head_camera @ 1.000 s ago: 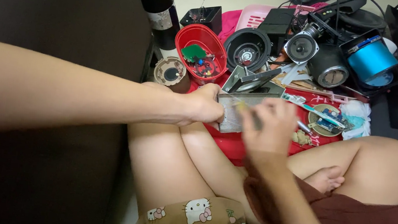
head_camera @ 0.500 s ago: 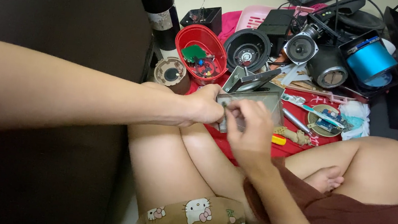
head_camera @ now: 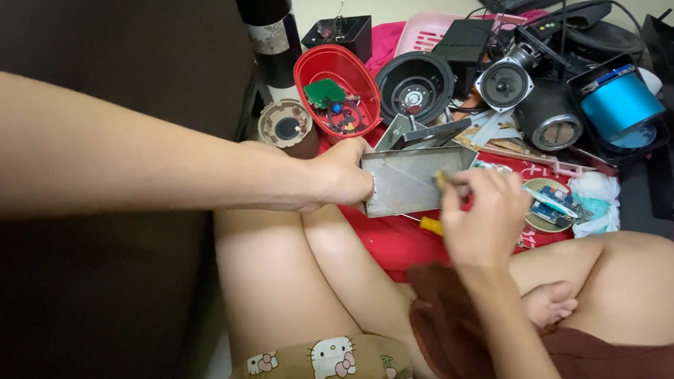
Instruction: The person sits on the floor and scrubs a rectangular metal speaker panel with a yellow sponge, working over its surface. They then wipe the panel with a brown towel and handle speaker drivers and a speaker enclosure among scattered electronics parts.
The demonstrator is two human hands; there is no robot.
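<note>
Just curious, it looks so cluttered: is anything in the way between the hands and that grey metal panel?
Nothing visible. The left hand already grips the panel by its left edge, and the right hand rests at its right edge.

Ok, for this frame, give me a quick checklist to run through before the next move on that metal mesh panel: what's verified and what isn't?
1. Left hand has a grip on the metal mesh panel at its left edge: ok.
2. Right hand is at the panel's right edge, pinching something small: ok.
3. What the pinched thing is: cannot tell.
4. Panel free of the clutter behind it: not ok, a metal bracket lies right at its top edge.
5. Red tub of small parts upright: ok.
6. Yellow-handled tool close by under the panel: ok.
</note>
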